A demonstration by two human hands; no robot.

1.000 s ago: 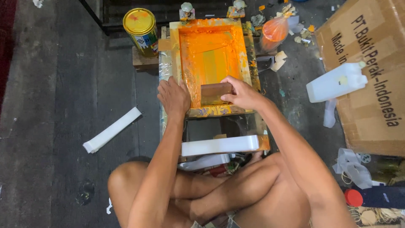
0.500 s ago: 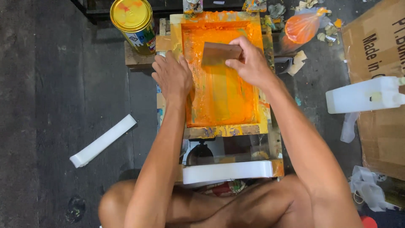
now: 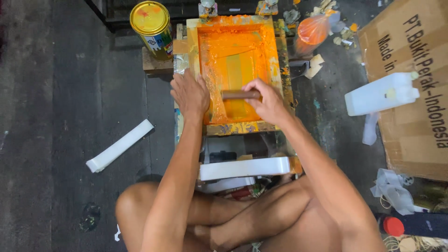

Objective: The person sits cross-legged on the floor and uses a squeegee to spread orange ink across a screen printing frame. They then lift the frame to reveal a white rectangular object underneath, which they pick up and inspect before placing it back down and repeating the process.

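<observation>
A person is working orange ink across a framed printing screen.
The right hand is gripping a brown squeegee, long axis running left-right, near end; the left hand is pressing flat on the frame's left edge.

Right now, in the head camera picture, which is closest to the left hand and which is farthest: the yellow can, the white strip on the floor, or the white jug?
From the left hand, which rests on the frame's left edge:
1. Yellow can, up and to its left, just beyond the frame.
2. White strip, lower left on the floor.
3. White jug, far right, by the cardboard box.
</observation>
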